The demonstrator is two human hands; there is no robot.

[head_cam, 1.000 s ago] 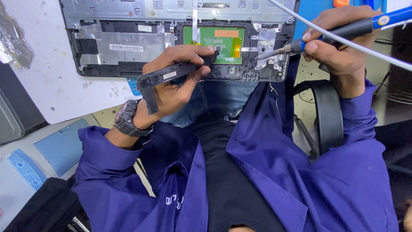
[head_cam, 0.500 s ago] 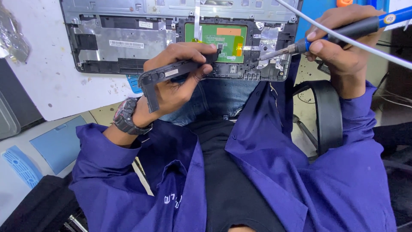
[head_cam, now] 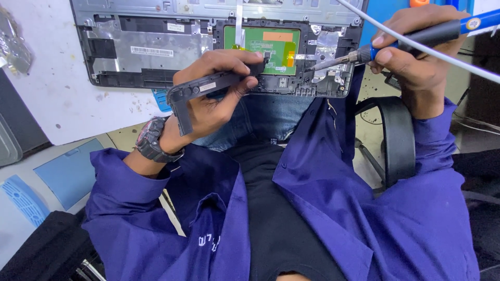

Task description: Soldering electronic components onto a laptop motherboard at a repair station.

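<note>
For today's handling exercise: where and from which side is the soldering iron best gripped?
Grip the soldering iron on its dark handle sleeve, well behind the bare metal tip, coming from the cable end, as the right hand does. The long shaft suits a pencil-like hold.

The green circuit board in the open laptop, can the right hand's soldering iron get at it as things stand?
Probably yes. The right hand holds the soldering iron with its tip beside the green circuit board, and nothing lies between. The left hand with its black strip sits lower.
</note>
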